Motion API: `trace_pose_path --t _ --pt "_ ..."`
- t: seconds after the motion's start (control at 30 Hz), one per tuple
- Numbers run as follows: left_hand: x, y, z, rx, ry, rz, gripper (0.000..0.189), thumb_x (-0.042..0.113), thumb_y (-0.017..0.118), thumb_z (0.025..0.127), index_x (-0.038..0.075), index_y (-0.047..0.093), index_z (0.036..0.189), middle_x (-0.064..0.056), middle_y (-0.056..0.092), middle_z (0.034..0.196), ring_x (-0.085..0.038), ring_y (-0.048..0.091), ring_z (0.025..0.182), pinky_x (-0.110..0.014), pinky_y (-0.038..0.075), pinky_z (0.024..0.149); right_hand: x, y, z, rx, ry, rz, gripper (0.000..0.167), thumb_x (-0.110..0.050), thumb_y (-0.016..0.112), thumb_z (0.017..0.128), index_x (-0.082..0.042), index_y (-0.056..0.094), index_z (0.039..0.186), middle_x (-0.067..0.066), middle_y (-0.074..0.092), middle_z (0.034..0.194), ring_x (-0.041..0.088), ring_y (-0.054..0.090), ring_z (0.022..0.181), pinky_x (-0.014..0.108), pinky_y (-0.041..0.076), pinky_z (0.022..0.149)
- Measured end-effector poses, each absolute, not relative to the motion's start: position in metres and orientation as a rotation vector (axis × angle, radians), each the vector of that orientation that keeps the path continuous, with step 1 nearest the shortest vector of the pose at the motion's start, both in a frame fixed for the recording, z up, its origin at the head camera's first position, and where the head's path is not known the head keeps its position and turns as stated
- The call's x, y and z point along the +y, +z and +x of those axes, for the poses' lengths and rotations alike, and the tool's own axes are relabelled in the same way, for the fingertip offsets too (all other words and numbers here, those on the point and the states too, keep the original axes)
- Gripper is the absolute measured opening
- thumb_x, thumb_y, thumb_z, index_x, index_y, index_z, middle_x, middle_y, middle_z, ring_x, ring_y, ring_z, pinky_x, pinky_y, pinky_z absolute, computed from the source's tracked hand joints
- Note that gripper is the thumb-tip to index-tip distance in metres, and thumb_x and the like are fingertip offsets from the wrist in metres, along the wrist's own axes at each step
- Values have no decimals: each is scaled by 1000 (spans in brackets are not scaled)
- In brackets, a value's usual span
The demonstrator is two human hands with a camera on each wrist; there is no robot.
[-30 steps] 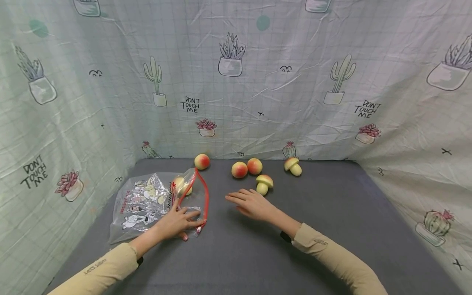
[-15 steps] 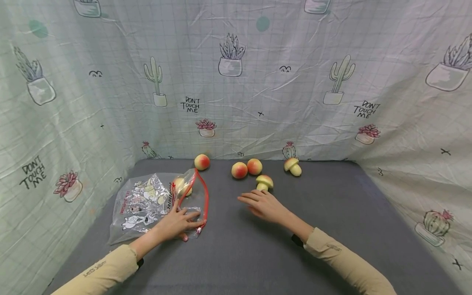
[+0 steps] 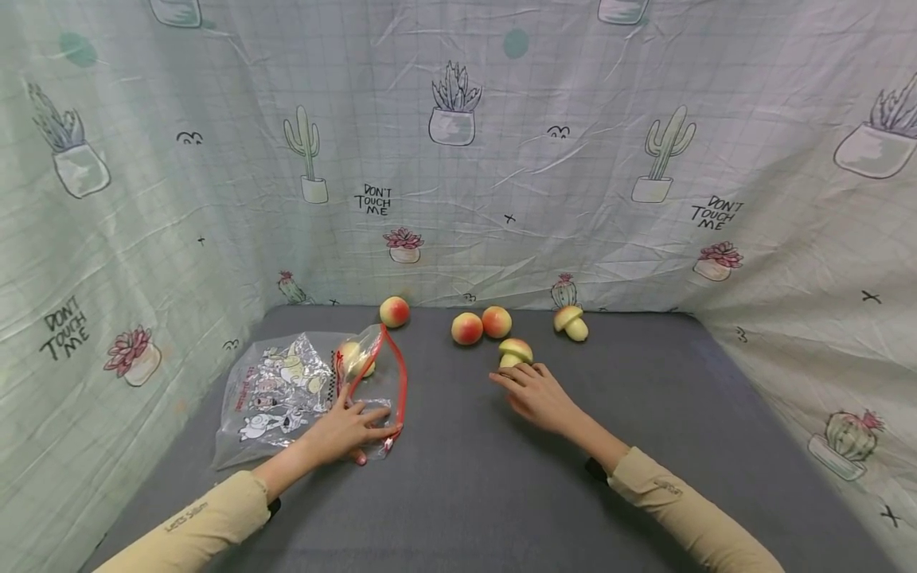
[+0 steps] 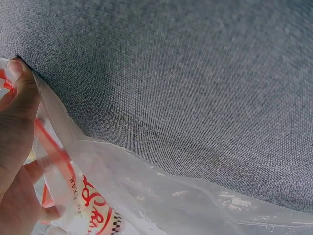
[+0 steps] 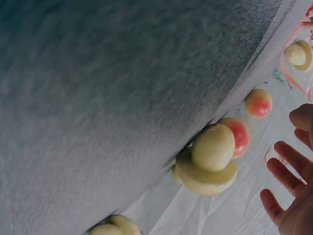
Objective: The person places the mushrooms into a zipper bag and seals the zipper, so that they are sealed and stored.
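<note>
A clear plastic zip bag (image 3: pixel 275 394) with printed cartoon figures and a red zip lies on the left, its mouth gaping. A yellow mushroom (image 3: pixel 354 360) shows just inside. Over the mouth, my left hand (image 3: pixel 342 430) rests with spread fingers touching the plastic; in the left wrist view its thumb (image 4: pixel 17 73) lies at the bag's edge. My right hand (image 3: pixel 542 395), its fingers loosely extended, holds nothing and hovers in front of another mushroom (image 3: pixel 516 350), whose stem it partly covers. The right wrist view shows a gap between the fingers (image 5: pixel 288 161) and that mushroom (image 5: pixel 213 149).
Behind the mushroom sit two red-and-yellow peach-like fruits (image 3: pixel 467 329), side by side. A third such fruit (image 3: pixel 395 311) stands behind the bag. Farther right lies a tilted mushroom (image 3: pixel 571 323). A printed curtain (image 3: pixel 501 263) borders the grey table (image 3: pixel 458 493).
My right hand has moved right, from left of the front mushroom to just before it. The left hand, the bag and the fruits stay put; the head view shifts slightly.
</note>
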State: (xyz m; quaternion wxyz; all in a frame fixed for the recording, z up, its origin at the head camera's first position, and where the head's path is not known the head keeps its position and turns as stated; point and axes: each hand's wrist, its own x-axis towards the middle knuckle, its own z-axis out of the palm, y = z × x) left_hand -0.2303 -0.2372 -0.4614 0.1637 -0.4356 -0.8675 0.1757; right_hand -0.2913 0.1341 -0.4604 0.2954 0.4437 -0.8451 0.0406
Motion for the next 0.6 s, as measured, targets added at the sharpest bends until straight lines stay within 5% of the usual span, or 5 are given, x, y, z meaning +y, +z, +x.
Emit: trace_pose_path --t 0.6 --pt "-237 -459 -230 -2501 465 -1249 62 50 58 65 31 53 124 -2 59 120 -27 59 89 -67 32 86 148 -464 -299 -2376 36 1008 58 -23 73 70 -13 53 123 16 47 129 31 46 108 48 41 75"
